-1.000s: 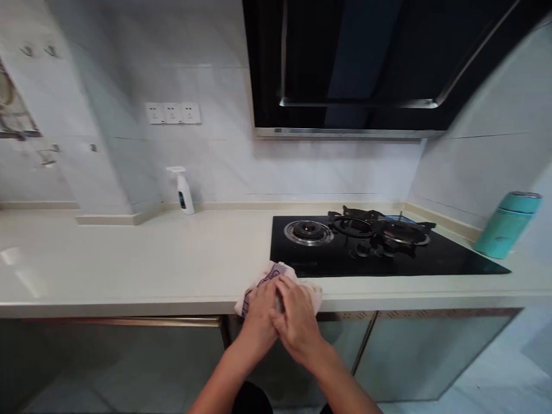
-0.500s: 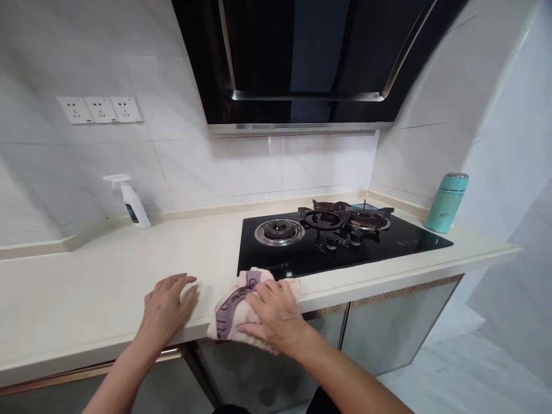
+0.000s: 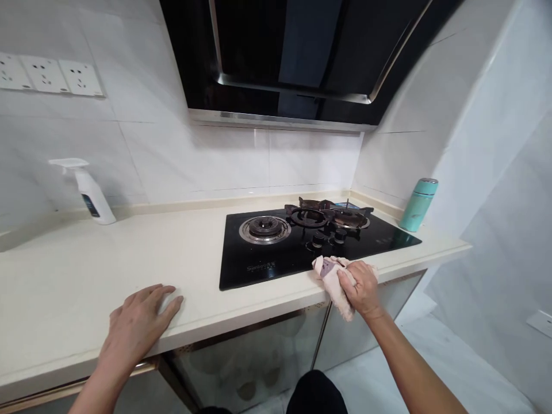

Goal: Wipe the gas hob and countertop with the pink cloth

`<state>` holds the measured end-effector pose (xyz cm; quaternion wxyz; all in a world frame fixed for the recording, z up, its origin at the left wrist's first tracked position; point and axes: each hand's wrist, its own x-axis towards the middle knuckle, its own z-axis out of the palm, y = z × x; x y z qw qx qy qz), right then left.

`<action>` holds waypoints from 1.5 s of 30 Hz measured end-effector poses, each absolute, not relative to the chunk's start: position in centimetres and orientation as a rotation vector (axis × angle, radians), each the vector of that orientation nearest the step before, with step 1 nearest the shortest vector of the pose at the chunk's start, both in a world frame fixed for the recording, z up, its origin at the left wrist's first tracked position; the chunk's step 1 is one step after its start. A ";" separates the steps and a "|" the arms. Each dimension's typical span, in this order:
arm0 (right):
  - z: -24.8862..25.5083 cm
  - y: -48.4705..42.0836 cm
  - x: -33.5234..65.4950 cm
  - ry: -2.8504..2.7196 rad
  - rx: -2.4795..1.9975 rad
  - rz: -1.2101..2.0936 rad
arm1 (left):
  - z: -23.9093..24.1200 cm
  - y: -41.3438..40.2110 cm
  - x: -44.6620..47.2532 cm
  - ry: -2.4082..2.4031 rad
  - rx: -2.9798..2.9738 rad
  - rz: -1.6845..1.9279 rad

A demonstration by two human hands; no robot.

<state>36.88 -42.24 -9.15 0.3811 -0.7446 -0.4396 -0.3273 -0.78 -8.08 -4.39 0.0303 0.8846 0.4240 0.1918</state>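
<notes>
Right hand [image 3: 361, 286] clenched crumpled pale-pink cloth [image 3: 338, 286] | left hand [image 3: 140, 322] lay spread | turquoise cylindrical flask [image 3: 418, 206] stood beyond grip, contents hidden

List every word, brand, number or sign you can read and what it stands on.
"S…": black glass cooktop, front left; remaining letters too blurred.
White plastic spray bottle: dark label too small to read.
Pink cloth with purple band: bunched, nothing legible.
Nothing else is legible.

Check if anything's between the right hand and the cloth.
Nothing visible: the right hand is gripping the cloth directly, at the front edge of the counter.
</notes>
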 end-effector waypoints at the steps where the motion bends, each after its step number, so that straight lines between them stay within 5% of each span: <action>1: -9.1 -42.5 36.7 -1.083 -1.895 -0.816 | -4.3 -8.1 -0.8 1.310 2.718 0.584; 14: -2.7 -42.6 41.3 -0.458 -2.350 -0.689 | -4.6 -7.7 -0.6 1.299 2.723 0.588; 25: -1.1 -35.4 43.6 -0.951 -2.828 -0.208 | -5.1 -7.8 -0.8 1.302 2.742 0.624; 36: -1.2 -38.3 36.3 -1.135 -2.647 -0.019 | -6.1 -8.1 -0.6 1.274 2.753 0.751; 45: -0.2 -30.4 35.1 -1.111 -2.488 -0.228 | -5.4 -9.3 -0.8 1.332 2.785 0.678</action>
